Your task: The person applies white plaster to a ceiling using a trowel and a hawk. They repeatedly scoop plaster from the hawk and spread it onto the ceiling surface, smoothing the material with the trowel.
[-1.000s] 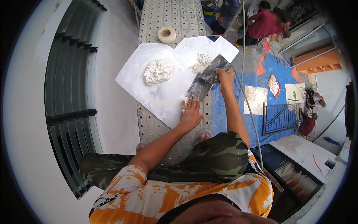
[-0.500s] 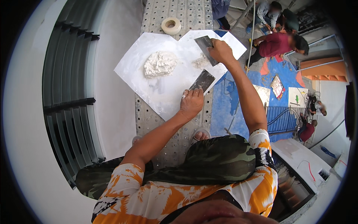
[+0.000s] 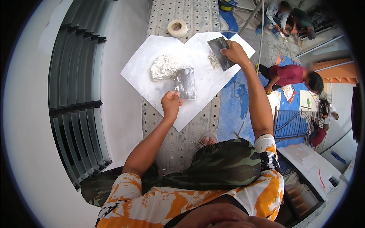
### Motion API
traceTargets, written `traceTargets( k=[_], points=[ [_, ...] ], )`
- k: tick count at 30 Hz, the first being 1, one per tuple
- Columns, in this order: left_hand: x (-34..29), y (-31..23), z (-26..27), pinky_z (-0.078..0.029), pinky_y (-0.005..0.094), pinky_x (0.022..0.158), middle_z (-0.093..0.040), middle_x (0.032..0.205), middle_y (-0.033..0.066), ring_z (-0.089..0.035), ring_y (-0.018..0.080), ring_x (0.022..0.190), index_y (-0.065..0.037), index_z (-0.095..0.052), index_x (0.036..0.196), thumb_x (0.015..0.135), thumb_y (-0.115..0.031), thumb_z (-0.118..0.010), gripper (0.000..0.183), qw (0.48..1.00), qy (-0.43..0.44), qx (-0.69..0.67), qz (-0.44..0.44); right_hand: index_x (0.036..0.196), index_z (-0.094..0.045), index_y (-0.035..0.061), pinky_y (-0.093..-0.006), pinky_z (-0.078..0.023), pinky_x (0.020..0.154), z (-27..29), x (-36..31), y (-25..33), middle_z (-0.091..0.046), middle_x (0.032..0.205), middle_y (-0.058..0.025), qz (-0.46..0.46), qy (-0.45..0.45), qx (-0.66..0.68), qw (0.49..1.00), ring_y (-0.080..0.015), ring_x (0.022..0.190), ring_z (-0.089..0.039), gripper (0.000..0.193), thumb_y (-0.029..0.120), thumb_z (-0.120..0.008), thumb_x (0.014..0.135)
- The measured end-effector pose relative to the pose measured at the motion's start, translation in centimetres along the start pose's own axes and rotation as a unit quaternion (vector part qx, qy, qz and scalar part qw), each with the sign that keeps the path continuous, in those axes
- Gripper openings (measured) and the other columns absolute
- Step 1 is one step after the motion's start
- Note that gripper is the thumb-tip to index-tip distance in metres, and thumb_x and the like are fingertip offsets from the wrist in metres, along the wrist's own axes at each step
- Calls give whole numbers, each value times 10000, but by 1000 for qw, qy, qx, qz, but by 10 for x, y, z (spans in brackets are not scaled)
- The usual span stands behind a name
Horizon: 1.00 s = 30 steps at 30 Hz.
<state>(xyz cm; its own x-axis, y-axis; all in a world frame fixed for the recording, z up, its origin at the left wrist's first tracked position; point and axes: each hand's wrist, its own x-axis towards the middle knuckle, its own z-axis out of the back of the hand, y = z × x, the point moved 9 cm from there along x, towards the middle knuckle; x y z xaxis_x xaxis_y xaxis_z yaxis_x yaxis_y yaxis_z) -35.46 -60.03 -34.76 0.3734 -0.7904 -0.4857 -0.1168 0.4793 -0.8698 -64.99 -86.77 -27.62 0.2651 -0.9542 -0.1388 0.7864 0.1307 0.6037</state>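
Note:
A mound of white putty [image 3: 161, 67] lies on a pale, angular board [image 3: 146, 49] in front of me. My left hand [image 3: 170, 103] grips a flat dark putty knife [image 3: 186, 84] by its near end, fingers closed. That blade is tilted against the right side of the mound and hides part of it. Over the board's right side, my right hand [image 3: 235, 53] is closed on a second dark putty knife [image 3: 221, 54]. A small greyish smear of putty [image 3: 213, 60] shows beside this second blade, on the board.
The board rests on a perforated metal platform [image 3: 182, 14], with a roll of tape [image 3: 177, 28] beyond it. Louvred windows [image 3: 78, 68] run along the left wall. Down to the right, people work around blue sheeting [image 3: 237, 110]; one wears a maroon shirt [image 3: 289, 75].
My left hand has moved left with its putty knife, up to the mound. My right hand has shifted slightly right. The person in maroon has moved nearer the railing.

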Motion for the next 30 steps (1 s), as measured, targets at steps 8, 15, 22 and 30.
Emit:
traceTargets(
  k=[8,15,22,30],
  points=[
    [18,16,-78,-614,325,633,-641,986,152,-749,260,752,64,-502,1185,1034,-64,-578,212,996,-34,-85,12,1133,-797,206,-405,-508,931,-30,-4,31,-735,1073,-7,221,-17,-327,919,-243,1026,-659,331,59,-637,883],
    [39,6,-102,-600,301,587,-675,963,166,-761,243,722,56,-504,1135,1018,-34,-550,155,996,-39,-80,-3,1072,-732,32,-495,-613,761,7,-56,4,-728,1026,-164,55,-199,-248,947,-364,933,-720,242,63,-603,870],
    [58,-16,-122,-589,303,574,-706,951,181,-752,228,682,87,-494,1204,990,-23,-564,250,1000,-19,-2,-15,988,-705,-47,-502,-617,792,-50,-49,19,-708,998,-256,2,-124,-164,979,-427,924,-732,198,68,-612,856],
    [89,-6,-134,-565,289,520,-707,910,158,-731,211,644,89,-585,1217,978,-15,-596,261,998,46,11,31,947,-737,-12,-516,-612,786,-60,-31,45,-717,996,-248,27,-63,-132,989,-433,909,-739,193,87,-603,849]
  ],
)
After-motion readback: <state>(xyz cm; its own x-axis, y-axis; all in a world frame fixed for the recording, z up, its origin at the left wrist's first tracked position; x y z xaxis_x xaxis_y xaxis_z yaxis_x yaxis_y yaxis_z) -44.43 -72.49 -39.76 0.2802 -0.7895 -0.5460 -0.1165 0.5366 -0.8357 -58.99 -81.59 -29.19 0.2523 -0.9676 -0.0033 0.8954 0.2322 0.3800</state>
